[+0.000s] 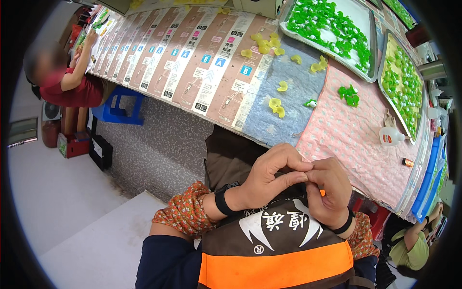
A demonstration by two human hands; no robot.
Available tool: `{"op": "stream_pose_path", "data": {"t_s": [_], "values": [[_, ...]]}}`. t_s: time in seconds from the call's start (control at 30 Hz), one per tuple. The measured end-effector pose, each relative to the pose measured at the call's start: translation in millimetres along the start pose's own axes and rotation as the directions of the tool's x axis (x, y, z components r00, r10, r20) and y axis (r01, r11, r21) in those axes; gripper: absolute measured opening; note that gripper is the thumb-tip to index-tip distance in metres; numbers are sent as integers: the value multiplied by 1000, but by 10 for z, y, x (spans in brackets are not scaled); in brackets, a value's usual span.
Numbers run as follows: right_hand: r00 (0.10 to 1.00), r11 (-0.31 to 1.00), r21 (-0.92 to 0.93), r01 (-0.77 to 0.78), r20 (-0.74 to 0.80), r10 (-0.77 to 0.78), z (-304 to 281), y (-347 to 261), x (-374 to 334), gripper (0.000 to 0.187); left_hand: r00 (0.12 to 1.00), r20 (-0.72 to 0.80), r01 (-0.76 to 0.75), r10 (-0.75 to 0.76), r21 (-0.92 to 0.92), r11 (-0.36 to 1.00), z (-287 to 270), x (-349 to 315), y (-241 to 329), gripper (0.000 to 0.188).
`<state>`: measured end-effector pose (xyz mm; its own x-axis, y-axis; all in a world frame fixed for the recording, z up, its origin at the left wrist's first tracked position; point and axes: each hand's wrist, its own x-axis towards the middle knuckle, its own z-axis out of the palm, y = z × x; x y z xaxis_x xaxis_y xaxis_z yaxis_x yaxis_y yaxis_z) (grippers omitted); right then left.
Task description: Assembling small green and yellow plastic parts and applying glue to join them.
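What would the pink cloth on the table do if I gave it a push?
The pink cloth would probably scrunch up rather than slide stiffly, because it already looks wrinkly. It'd likely feel floppy if lifted, since it lies flat like soft fabric. The green pieces resting on it might shift too, as they look small and loose.

The table [168, 77] carries 1 blue cloth [294, 91], strewn with yellow pieces [274, 103]; 1 pink cloth [356, 144]; metal trays [358, 17].
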<state>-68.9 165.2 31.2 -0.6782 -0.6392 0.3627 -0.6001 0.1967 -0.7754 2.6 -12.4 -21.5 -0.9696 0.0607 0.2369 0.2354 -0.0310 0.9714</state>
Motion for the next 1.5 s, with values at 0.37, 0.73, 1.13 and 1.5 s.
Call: {"op": "stream_pose_path", "data": {"t_s": [0.37, 0.73, 1.13, 1.5], "values": [[988, 1000, 10, 26, -153, -24, -6, -9, -9, 32, 950, -20, 239, -311, -593, 769, 157, 58, 180, 44], [985, 996, -23, 81, -154, -84, -30, 34, -13, 33, 897, 20, 343, -442, -661, 667, 150, 33, 94, 16], [984, 993, 4, 116, -137, -114, -2, 26, -16, 29, 913, 63, 334, -403, -683, 649, 118, 51, 15, 12], [983, 991, -2, 134, -129, -133, 19, 52, -37, 29, 924, 54, 319, -379, -654, 686, 117, 47, 26, 10]]}}
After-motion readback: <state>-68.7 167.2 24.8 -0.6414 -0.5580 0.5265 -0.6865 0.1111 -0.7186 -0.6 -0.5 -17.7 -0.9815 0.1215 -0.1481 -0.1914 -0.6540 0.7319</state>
